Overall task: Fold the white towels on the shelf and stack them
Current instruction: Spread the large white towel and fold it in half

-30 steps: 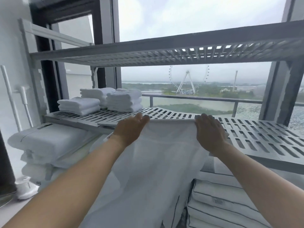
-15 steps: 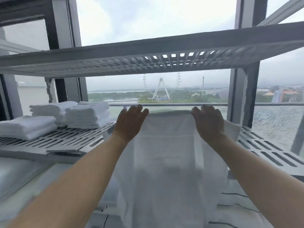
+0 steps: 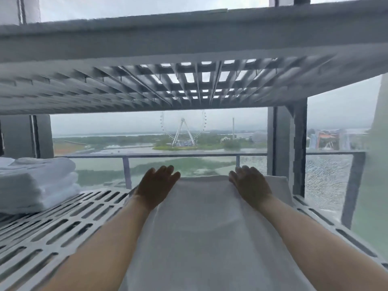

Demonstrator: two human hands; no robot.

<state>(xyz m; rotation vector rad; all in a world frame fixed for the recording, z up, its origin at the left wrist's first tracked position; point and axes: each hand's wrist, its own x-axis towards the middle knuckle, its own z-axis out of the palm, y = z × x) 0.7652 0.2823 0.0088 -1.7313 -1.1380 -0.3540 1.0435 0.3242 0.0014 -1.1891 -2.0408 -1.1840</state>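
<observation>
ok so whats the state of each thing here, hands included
towel: unfolded, spread flat along the shelf, far edge near the back
left hand: open, palm down on the towel's far left part
right hand: open, palm down on the towel's far right part
folded towels: stacked at left on the shelf
shelf: slatted, partly covered

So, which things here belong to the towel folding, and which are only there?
Part of the job:
- white towel spread on the slatted shelf
- left hand and right hand, flat on the towel
- stack of folded towels

Only there:
- upper shelf
- balcony railing
- Ferris wheel
</observation>
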